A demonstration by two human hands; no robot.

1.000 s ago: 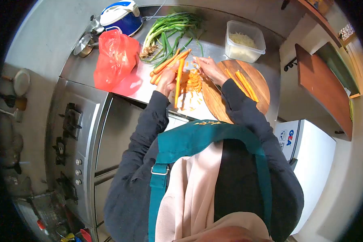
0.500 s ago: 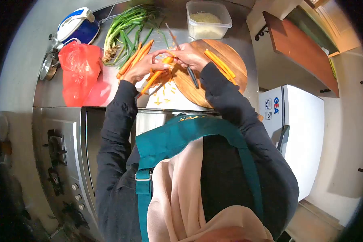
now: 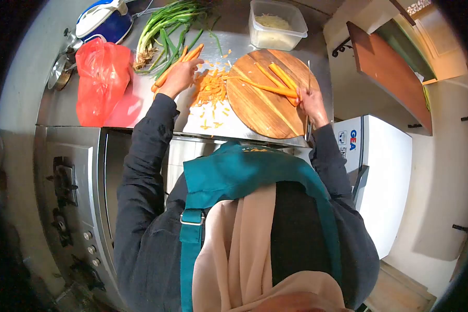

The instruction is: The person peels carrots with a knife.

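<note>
My left hand (image 3: 178, 79) is at the unpeeled carrots (image 3: 192, 53) beside the spring onions, its fingers curled over one of them. Over the right edge of the round wooden cutting board (image 3: 255, 114), my right hand (image 3: 313, 106) is closed around a slim knife (image 3: 309, 75), blade pointing away from me. Its fingertips also touch the thick end of a peeled carrot (image 3: 260, 85) lying across the board. More peeled carrots (image 3: 283, 75) lie beneath and beside that one. Orange peelings (image 3: 211, 88) are heaped between my hands on a white sheet (image 3: 195, 122).
Spring onions (image 3: 164, 26) lie at the back left, near a red plastic bag (image 3: 103, 83) and a blue-and-white appliance (image 3: 104, 22). A clear tub (image 3: 277, 39) with pale shreds stands behind the board. A stove (image 3: 70, 192) is at left, a white fridge (image 3: 385, 177) at right.
My hands have moved apart. The left has left the peeled carrot and shifted to the unpeeled ones; the right has carried the knife rightward, and another peeled carrot now lies on the board.
</note>
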